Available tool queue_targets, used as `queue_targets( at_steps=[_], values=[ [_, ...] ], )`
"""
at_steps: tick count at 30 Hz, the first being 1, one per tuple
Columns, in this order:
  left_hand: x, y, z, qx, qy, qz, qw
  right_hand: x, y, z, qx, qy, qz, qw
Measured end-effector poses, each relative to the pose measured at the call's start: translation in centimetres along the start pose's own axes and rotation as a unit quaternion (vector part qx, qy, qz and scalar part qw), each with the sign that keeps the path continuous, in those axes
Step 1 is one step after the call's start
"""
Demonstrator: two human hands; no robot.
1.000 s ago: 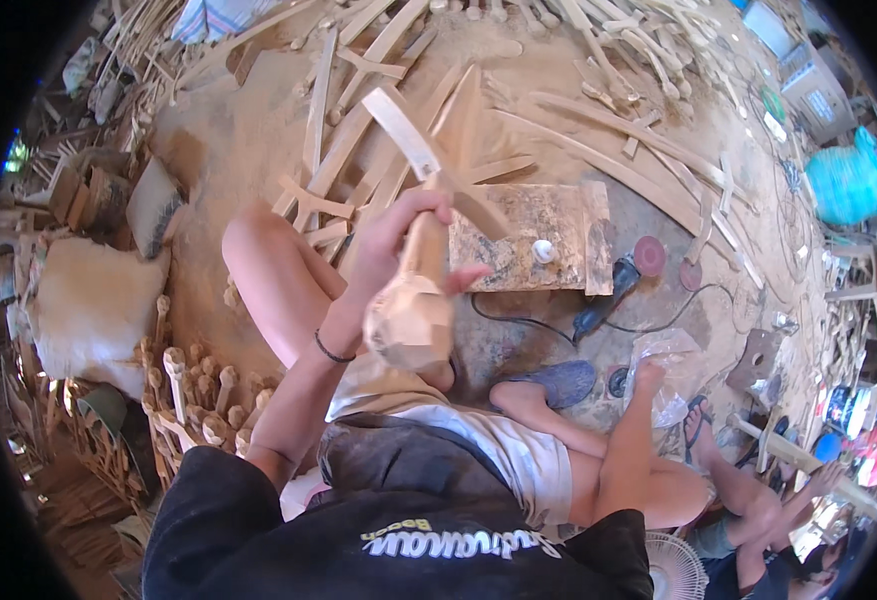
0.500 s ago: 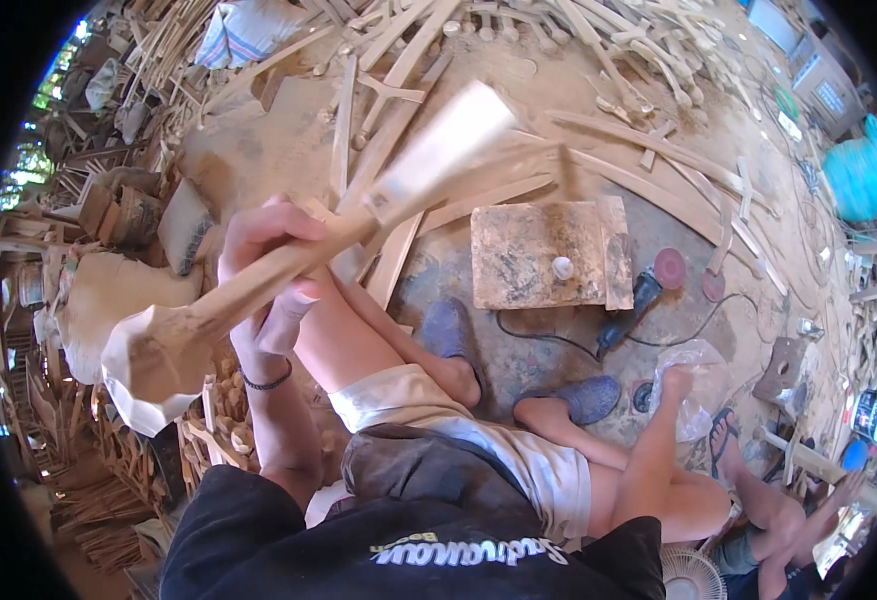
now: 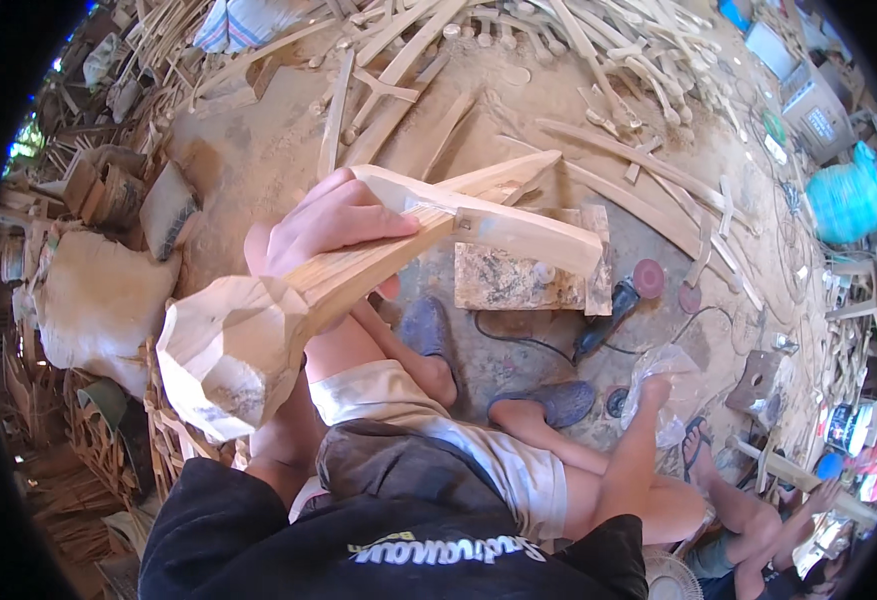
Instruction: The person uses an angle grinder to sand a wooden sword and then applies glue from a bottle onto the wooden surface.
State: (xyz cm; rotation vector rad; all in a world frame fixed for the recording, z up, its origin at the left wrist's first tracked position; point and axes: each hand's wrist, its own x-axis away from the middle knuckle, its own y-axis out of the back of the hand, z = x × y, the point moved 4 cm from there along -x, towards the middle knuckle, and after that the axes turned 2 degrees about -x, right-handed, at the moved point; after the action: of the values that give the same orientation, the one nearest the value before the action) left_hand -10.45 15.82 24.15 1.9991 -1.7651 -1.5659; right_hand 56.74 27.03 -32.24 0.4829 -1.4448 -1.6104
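My left hand [image 3: 330, 225] is wrapped round the shaft of a pale carved wooden piece [image 3: 368, 265]. Its near end is a thick knob [image 3: 233, 350] cut into flat facets, and its far end tapers to a point. A flat wooden crosspiece [image 3: 533, 235] runs across the shaft beyond my fingers. Low on the right, my right hand [image 3: 655, 390] is closed at a clear plastic bag [image 3: 670, 420] near the floor; its fingertips are partly hidden.
A worn wooden block [image 3: 498, 280] with a white knob stands ahead, partly behind the crosspiece. Beside it lies an angle grinder [image 3: 613, 312] with a reddish disc and black cord. Timber pieces [image 3: 648, 190] litter the floor. Another person's leg [image 3: 748, 510] is at lower right.
The wooden piece has turned in my left hand's grasp, bringing its faceted knob closer and the crosspiece into plain view. My right hand stays at the plastic bag. The whole view has shifted slightly.
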Motion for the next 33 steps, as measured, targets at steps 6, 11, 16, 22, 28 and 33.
queue_targets(
  at_steps=[6,11,16,22,28,33],
  values=[
    [0.2,-1.3,0.3,0.034,0.039,-0.057,0.997,-4.6,2.4,-2.2,-0.054,-0.052,-0.005,0.997],
    [1.0,-2.7,0.6,0.016,0.056,-0.017,0.998,4.9,0.2,2.7,-0.115,-0.183,0.073,0.974],
    [-1.0,-2.8,-0.9,0.026,0.057,-0.057,0.996,1.6,4.9,3.2,0.05,-0.1,0.027,0.993],
    [-1.4,-2.8,-1.8,-0.001,0.073,-0.089,0.993,-1.1,5.4,2.5,0.082,-0.08,0.034,0.993],
    [-1.4,-2.8,-2.0,-0.125,0.006,-0.172,0.977,3.2,10.4,4.3,-0.013,-0.231,-0.07,0.97],
    [-0.7,-3.1,-2.3,-0.09,0.069,-0.208,0.971,5.5,21.4,12.6,-0.135,0.064,-0.216,0.965]
  ],
)
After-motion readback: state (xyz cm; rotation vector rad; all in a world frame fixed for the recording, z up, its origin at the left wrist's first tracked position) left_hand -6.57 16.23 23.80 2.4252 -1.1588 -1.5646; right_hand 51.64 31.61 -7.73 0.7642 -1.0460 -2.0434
